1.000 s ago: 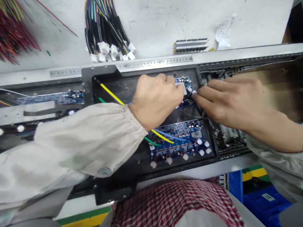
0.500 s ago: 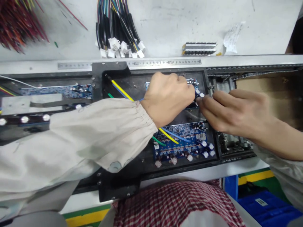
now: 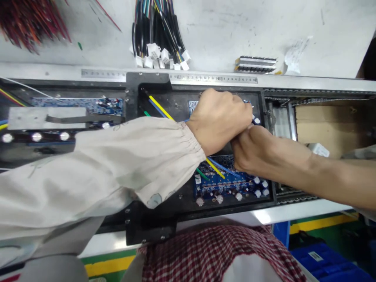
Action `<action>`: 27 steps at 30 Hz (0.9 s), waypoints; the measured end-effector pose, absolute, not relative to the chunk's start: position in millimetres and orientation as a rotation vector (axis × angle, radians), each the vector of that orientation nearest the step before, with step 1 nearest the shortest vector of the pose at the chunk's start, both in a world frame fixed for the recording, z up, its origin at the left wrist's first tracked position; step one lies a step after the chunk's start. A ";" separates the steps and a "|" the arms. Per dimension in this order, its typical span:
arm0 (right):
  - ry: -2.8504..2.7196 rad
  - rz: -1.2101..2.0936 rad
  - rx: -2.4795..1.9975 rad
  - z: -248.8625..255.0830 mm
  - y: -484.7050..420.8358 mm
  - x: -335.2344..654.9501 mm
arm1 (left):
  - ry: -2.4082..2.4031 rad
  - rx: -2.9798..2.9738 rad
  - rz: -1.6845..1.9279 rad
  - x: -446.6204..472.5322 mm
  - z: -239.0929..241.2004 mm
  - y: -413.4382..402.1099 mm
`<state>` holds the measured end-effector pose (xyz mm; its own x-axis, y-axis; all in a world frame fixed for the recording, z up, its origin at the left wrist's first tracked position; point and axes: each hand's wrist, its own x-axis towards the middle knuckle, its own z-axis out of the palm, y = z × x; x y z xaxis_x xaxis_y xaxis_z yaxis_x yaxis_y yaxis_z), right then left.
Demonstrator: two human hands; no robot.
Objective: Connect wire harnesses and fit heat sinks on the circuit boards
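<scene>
My left hand [image 3: 221,118] is curled into a closed fist over the upper blue circuit board [image 3: 193,105] inside a black fixture tray [image 3: 147,84]. What its fingers grip is hidden. My right hand [image 3: 255,150] has slid under the left fist, its fingers tucked out of sight between the two boards. The lower blue circuit board [image 3: 232,186] lies near the tray's front edge, with white knobs along it. Yellow, blue and green wires [image 3: 160,109] run from the tray's far left corner under my left wrist onto the lower board.
A steel ruler [image 3: 205,77] runs along the rail behind the tray. Behind it hang a bundle of wires with white connectors [image 3: 161,56] and red wires [image 3: 29,23]. Another board [image 3: 79,105] sits at left. A cardboard box [image 3: 329,125] is at right, blue bins [image 3: 323,258] below.
My right hand drew left and down from the upper board's right edge and tucked beneath my left fist. The view shifted, so the tray sits further right.
</scene>
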<state>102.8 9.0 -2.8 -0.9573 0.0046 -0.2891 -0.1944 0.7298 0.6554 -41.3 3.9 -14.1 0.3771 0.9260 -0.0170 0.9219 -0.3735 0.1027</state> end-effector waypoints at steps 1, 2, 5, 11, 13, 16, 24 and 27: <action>2.646 0.979 -0.170 -0.2 11.6 100.0 | 1.696 2.516 0.066 -42.2 -14.3 4.9; 2.634 0.907 -0.190 3.2 15.0 98.1 | 1.687 2.509 0.074 -43.1 -14.7 5.8; 2.670 0.806 -0.212 14.1 26.8 98.6 | 1.631 2.511 0.138 -45.7 -16.5 7.5; 2.751 0.792 -0.255 19.8 35.5 112.3 | 1.563 2.577 0.339 -48.6 -23.3 7.4; 2.775 0.889 -0.196 17.2 30.5 114.7 | 1.547 2.604 0.390 -49.4 -25.4 7.2; 2.822 0.972 -0.099 12.2 18.0 113.4 | 1.533 2.625 0.412 -51.1 -28.2 7.6; 2.640 1.173 -0.004 5.2 -2.3 96.3 | 1.510 2.659 0.583 -57.9 -32.2 10.0; 2.647 1.025 -0.077 9.7 4.3 91.8 | 1.512 2.616 0.472 -58.7 -30.3 11.4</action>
